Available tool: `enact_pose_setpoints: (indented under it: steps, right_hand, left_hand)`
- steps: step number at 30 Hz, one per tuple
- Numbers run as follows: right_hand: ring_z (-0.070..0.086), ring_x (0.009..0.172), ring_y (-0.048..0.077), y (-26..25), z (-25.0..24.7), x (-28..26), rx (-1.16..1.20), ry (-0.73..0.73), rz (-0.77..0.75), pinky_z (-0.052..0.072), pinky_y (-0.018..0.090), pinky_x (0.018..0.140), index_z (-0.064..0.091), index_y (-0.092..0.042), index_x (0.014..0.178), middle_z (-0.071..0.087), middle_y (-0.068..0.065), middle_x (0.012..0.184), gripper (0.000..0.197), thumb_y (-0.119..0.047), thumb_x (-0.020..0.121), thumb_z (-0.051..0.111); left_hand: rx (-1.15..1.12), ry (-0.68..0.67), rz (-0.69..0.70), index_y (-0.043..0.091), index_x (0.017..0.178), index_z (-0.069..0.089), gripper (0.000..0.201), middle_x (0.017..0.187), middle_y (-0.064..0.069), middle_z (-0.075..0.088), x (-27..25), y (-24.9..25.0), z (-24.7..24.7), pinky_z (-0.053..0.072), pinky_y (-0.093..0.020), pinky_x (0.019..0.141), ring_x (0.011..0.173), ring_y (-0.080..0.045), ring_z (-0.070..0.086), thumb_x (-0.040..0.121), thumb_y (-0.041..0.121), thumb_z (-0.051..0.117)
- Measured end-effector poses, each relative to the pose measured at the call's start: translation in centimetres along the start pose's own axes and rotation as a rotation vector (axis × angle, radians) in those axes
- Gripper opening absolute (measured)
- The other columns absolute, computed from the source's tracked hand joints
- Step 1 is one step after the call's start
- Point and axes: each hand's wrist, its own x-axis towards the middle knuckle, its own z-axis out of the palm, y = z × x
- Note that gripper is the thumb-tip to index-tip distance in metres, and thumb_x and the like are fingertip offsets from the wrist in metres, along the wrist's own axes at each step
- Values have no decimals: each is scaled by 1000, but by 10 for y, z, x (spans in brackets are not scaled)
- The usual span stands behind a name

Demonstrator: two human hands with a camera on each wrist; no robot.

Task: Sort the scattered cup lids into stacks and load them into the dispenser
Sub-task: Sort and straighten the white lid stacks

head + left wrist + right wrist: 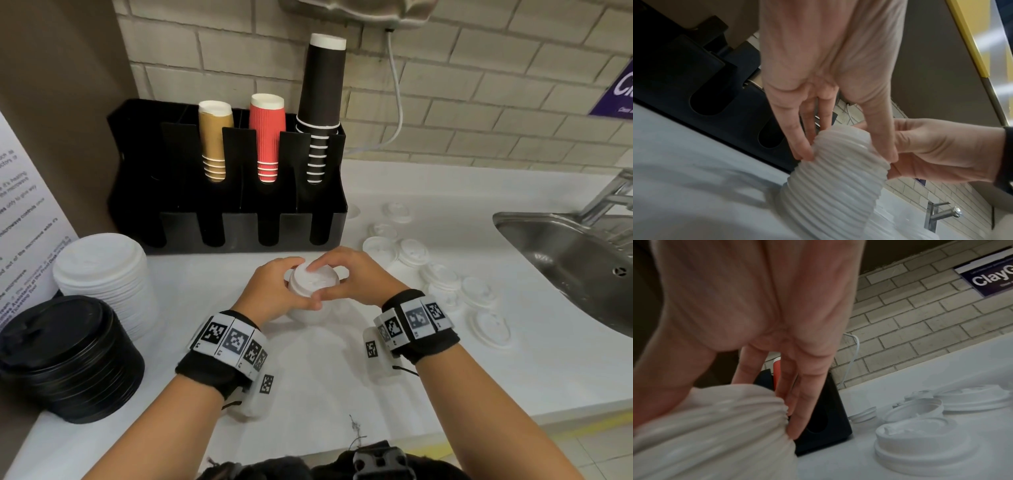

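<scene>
A person stands at a white bench (342,394), seen from above. Both hands meet at the middle of the bench around a tall stack of small white cup lids (310,291) that stands on the surface. The left hand (277,291) grips the stack from the left, thumb and fingers curled round its upper rings. The right hand (352,277) grips it from the right, with one finger lying across the top lid. The left wrist view shows the ridged stack (838,178) pinched between fingertips (803,154) on both sides.

Behind the hands a black dispenser (239,219) stands against the brick wall, holding tan, red and black paper cups upside down in its rear slots. To the right, loose white lids (442,277) lie scattered on the bench toward a steel sink (565,253). At the left edge stand a stack of larger white lids (102,274) and, nearer, a stack of black lids (68,356).
</scene>
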Motion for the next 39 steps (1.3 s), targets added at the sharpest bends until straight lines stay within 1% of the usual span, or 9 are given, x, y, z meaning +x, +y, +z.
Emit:
enact_pose_setpoints:
  steps: [6, 8, 13, 16, 23, 28, 30, 35, 39]
  right_hand:
    - [61, 109, 13, 24, -25, 5, 252, -10, 203, 47, 11, 82, 64, -22, 109, 62, -5, 116, 31, -27, 81, 76]
    - [58, 113, 20, 39, -42, 10, -17, 86, 384, 42, 18, 84, 63, -17, 114, 61, 1, 117, 32, -33, 87, 68]
    - [54, 113, 26, 57, -43, 19, -541, -221, 617, 42, 31, 87, 56, -12, 122, 54, 10, 125, 55, -53, 85, 62]
    - [54, 111, 27, 59, -34, 23, -566, -206, 582, 43, 30, 82, 53, -10, 123, 53, 10, 123, 64, -52, 78, 70]
    - [52, 102, 28, 54, -46, 22, -336, -39, 555, 42, 32, 79, 49, -18, 115, 41, 8, 122, 51, -40, 76, 72]
    - [55, 85, 13, 19, -46, 5, 229, 129, 287, 46, 19, 68, 58, -22, 102, 56, -2, 101, 31, -21, 77, 76]
    - [56, 86, 12, 2, -37, 2, 229, 93, 153, 47, 12, 71, 61, -21, 101, 60, -3, 99, 31, -16, 76, 77]
    - [56, 97, 17, -13, -17, 6, 17, 39, 17, 46, 26, 85, 62, -22, 105, 63, 3, 105, 38, -21, 71, 81]
    - [53, 99, 12, -11, -9, 7, -61, 25, 39, 41, 19, 84, 62, -30, 108, 59, -1, 111, 43, -28, 70, 81]
  left_hand:
    - [34, 20, 10, 26, 110, 65, 58, 106, 8, 65, 4, 4, 0, 50, -32, 84, 97, -17, 59, 58, 24, 92]
    - [39, 13, -6, 28, 109, 60, 58, 107, 10, 61, 6, 5, 0, 45, -27, 80, 97, -16, 57, 60, 22, 91]
    - [80, -33, 8, 30, 126, 50, 77, 119, 9, 55, 6, 7, 0, 45, -30, 88, 106, -17, 55, 60, 21, 90]
    - [133, -58, 26, 36, 144, 36, 102, 129, 12, 44, 5, 10, 2, 38, -32, 102, 120, -13, 42, 59, 25, 91]
    - [128, -56, 37, 32, 142, 41, 90, 142, 7, 44, 4, 9, 2, 37, -31, 106, 130, -16, 41, 65, 32, 88]
    - [124, -1, -3, 22, 127, 48, 74, 115, 7, 53, 3, 12, 4, 42, -26, 85, 108, -16, 53, 65, 29, 88]
    - [121, 6, 10, 21, 123, 53, 71, 115, 3, 57, 3, 15, 5, 46, -29, 85, 105, -18, 56, 63, 28, 89]
    - [130, 30, 39, 22, 130, 54, 79, 120, -1, 55, 2, 16, 9, 47, -32, 89, 110, -20, 53, 59, 26, 89]
    - [70, 46, -17, 20, 152, 21, 114, 126, 0, 48, 1, 13, 10, 46, -31, 89, 113, -22, 52, 61, 25, 91]
